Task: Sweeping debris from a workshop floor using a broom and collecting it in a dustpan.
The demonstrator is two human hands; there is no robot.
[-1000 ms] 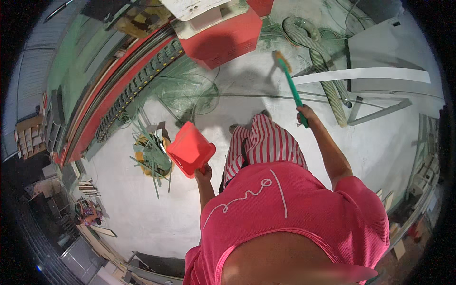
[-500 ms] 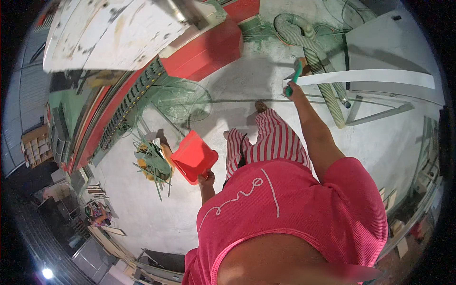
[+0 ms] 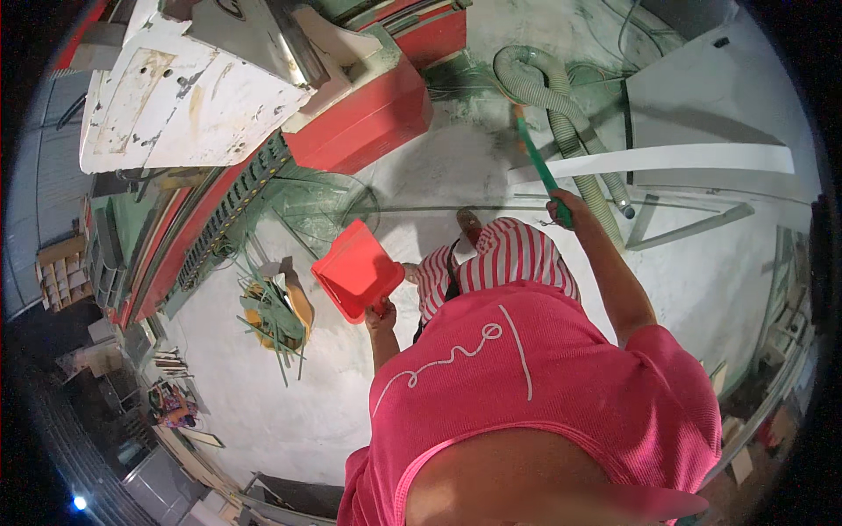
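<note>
A red dustpan [image 3: 356,270] is held just above the floor, its handle gripped by my left hand [image 3: 381,316]. My right hand [image 3: 570,209] is wrapped round the green handle of a brush [image 3: 538,163], whose head points away toward a ribbed hose. That far end is narrow and partly blurred, with an orange-brown tint near the tip. Left of the dustpan stands a yellow container [image 3: 301,309] stuffed with green-grey strips [image 3: 274,307].
A large red and white machine [image 3: 360,110] fills the far left. The ribbed hose [image 3: 561,123] lies on the floor at the far right, crossed by a long white strip [image 3: 667,159]. Beside it is an angled grey metal frame [image 3: 693,223]. Wires trail near the machine base.
My right hand has come nearer and slightly right, and the brush now stretches out longer toward the hose. The dustpan has stayed in my left hand, shifting a little with the view.
</note>
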